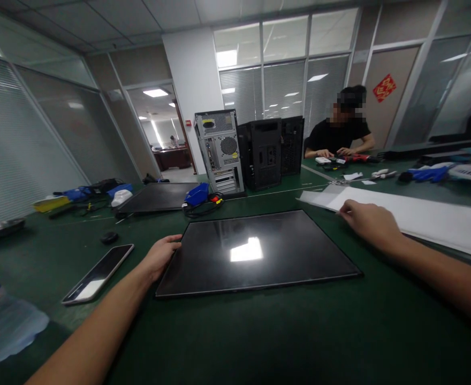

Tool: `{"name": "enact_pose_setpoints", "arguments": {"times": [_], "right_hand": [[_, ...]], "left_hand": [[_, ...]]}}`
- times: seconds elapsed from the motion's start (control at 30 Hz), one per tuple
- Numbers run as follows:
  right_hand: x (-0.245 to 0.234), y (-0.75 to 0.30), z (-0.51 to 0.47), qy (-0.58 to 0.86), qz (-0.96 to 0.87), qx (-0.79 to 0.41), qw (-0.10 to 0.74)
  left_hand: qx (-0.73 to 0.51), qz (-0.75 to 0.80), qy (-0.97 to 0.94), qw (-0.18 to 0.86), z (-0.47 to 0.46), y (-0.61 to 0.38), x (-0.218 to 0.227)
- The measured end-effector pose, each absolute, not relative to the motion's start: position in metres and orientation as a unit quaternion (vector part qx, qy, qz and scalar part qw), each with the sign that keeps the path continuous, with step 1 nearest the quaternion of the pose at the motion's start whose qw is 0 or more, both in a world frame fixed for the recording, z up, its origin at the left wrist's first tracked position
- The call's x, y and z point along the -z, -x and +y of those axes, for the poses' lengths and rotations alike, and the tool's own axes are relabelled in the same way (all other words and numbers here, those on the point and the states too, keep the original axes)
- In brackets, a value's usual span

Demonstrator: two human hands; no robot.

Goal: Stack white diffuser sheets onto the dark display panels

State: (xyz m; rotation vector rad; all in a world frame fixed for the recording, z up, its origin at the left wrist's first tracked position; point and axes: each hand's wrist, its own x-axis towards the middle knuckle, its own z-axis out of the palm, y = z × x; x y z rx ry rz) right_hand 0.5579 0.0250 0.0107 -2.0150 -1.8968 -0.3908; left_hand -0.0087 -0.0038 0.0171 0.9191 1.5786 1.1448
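A flat black LCD panel lies face up on the green table, a bright reflection on its glossy face. At its left edge is my left hand, the fingertips gripping the rim. Over to the right, my right hand is closed in a pinch on the near left corner of a stack of white sheets. A thinner translucent layer sticks out at the stack's left end. Below the sheets a dark edge shows; what it belongs to is hidden.
A phone and a small black round object lie left. Behind stand a silver computer case and black cases, beside another dark panel. A person sits across the table near a red tool.
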Motion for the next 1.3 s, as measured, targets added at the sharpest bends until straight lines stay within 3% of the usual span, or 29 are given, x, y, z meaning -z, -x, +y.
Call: {"name": "enact_pose_setpoints", "arguments": {"times": [0.1,0.2,0.27,0.47,0.57,0.7,0.8,1.0,1.3], "right_hand": [[-0.022,-0.516,0.006,0.636,-0.733,0.092,0.221],[-0.032,-0.476,-0.013,0.503,-0.820,-0.084,0.260],[-0.035,-0.461,-0.021,0.455,-0.840,-0.132,0.264],[-0.022,-0.464,-0.020,0.574,-0.797,0.068,0.178],[-0.019,-0.465,-0.021,0.533,-0.829,0.039,0.165],[-0.029,-0.457,-0.029,0.443,-0.864,-0.052,0.234],[-0.036,-0.456,-0.032,0.427,-0.866,-0.030,0.257],[-0.030,-0.466,-0.022,0.411,-0.899,0.014,0.151],[-0.020,-0.467,-0.016,0.451,-0.876,0.072,0.156]], "left_hand": [[-0.477,0.633,-0.377,0.480,-0.006,0.010,-0.019],[-0.483,0.633,-0.381,0.471,-0.008,0.007,-0.020],[-0.481,0.634,-0.388,0.466,-0.010,0.004,-0.021],[-0.426,0.682,-0.484,0.346,-0.011,0.003,-0.022],[-0.411,0.684,-0.527,0.291,-0.009,0.005,-0.021],[-0.407,0.681,-0.530,0.299,-0.010,0.004,-0.020],[-0.390,0.685,-0.539,0.298,-0.012,0.001,-0.022],[-0.366,0.691,-0.564,0.266,-0.011,0.001,-0.023],[-0.379,0.696,-0.549,0.266,-0.009,0.002,-0.021]]}}
